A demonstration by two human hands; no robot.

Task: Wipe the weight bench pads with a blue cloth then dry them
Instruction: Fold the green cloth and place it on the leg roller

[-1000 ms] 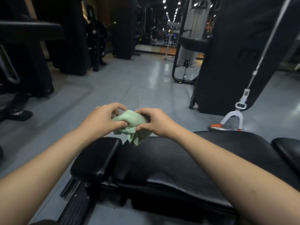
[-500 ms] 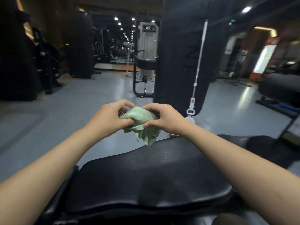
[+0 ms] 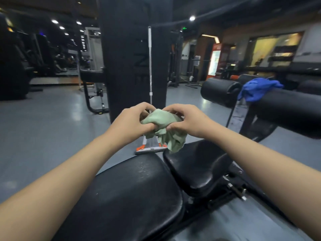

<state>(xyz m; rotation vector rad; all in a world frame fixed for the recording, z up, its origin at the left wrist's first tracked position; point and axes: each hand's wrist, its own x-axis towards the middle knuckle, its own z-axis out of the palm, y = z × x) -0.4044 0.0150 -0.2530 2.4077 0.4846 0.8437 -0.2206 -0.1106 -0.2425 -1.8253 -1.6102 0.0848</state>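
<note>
Grey gym floor spreads under dim ceiling lights. Above the gap between two black bench pads, a green cloth is bunched in the air, its loose end hanging toward the far pad. The left hand and right hand both pinch it with curled fingers. The near pad lies below the forearms. A blue cloth is draped over a roller pad at right. A mop leans on a black column behind.
</note>
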